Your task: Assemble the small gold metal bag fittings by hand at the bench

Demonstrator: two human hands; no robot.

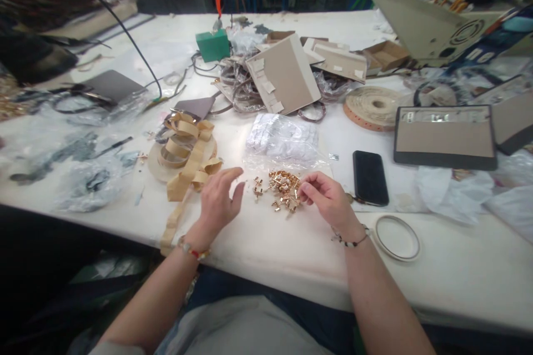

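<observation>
A small heap of gold metal clips [283, 187] lies on the white table [275, 249] in front of me. My right hand [327, 198] rests at the heap's right edge, fingers curled into a pinch on the clips; what it grips is too small to make out. My left hand [220, 199] hovers just left of the heap, fingers loosely spread and holding nothing. A few stray clips [258, 186] lie between the two hands. A coil of tan strap [187, 150] sits just beyond my left hand.
A black phone [370, 177] lies right of the heap, a thin ring [397, 237] near the front edge. A clear bag of white pieces [283, 136] sits behind the clips. Cardboard pieces [283, 75], a green box [213, 44], a tape roll [375, 106] and a dark-framed panel [444, 137] crowd the back.
</observation>
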